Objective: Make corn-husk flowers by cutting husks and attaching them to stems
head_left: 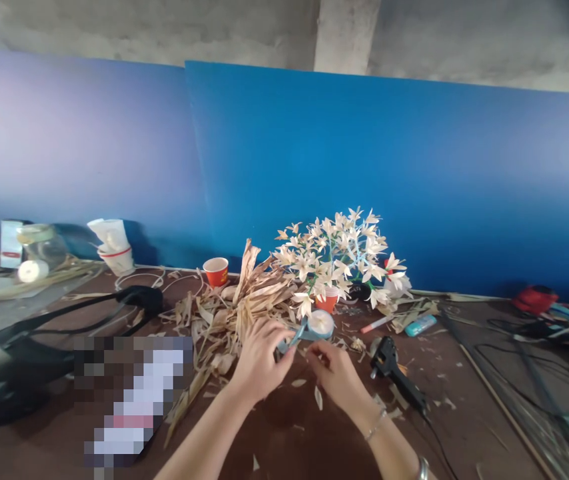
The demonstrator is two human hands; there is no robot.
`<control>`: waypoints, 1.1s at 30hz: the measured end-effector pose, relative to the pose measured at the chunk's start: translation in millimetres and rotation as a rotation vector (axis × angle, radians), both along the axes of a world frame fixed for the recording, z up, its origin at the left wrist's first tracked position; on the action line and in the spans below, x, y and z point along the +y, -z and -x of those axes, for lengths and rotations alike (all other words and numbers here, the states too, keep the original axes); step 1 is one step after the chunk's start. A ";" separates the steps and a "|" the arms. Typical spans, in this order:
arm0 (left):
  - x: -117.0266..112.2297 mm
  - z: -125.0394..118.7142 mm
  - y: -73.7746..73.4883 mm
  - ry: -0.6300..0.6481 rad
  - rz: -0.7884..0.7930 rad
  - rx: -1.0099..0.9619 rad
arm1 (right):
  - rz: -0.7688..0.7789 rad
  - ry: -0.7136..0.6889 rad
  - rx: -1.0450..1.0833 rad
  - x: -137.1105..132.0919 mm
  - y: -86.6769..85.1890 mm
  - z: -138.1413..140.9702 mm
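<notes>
At a brown table (284,440), a left hand (263,357) is gripping a blue piece (298,333) just beside a white disc (320,323), while a right hand (337,375) is hovering close by, fingers bent, any hold impossible to tell. Raising either hand carelessly could snag the flowers (334,272) crowding behind. Two red cups (216,272), one disc, one glue gun (398,379) and one marker (376,325) are showing.

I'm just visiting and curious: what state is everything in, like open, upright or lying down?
Left hand: fingers curled by a pale-blue item, grip unclear
Right hand: fingers curled, contents unclear
White flowers: petals spread
Left red cup: upright, open-topped
Glue gun: lying down; power unclear
Dry husks: loosely heaped
Blue-green item: lying down
</notes>
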State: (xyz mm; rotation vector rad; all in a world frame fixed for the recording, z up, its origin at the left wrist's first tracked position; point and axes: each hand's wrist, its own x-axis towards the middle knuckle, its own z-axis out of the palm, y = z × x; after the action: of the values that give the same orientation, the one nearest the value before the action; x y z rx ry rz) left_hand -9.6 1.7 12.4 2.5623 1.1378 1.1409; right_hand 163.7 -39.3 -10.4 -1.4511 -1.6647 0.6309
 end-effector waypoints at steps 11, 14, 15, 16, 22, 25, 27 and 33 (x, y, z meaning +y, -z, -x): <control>-8.2 -15.5 9.3 0.057 0.102 0.074 | -0.172 0.005 -0.324 -7.9 -5.3 4.4; -9.3 -18.0 11.1 0.045 0.114 0.047 | -0.191 0.033 -0.330 -7.4 -2.5 6.2; -10.1 -19.4 11.6 0.031 0.121 0.033 | -0.196 0.053 -0.330 -7.1 -1.4 7.1; -11.0 -21.0 12.2 0.010 0.128 0.015 | -0.201 0.078 -0.332 -6.9 -0.1 8.3; -16.2 -29.5 14.2 -0.105 0.157 -0.054 | -0.213 0.216 -0.387 -6.0 7.5 15.3; -16.7 -29.6 14.0 -0.136 0.144 -0.042 | -0.195 0.267 -0.418 -6.8 6.9 14.6; -15.1 -27.7 14.3 -0.179 0.127 -0.037 | -0.193 0.322 -0.435 -7.4 4.4 12.2; -8.5 -21.9 16.0 -0.170 0.153 -0.045 | -0.236 0.222 -0.281 -7.0 -2.2 9.5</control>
State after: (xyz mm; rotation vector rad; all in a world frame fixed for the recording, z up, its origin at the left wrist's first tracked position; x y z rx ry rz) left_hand 12.3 -6.8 -3.6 2.3522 1.3960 1.0916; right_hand 154.2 -46.3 -8.2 -1.5735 -1.6894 0.1057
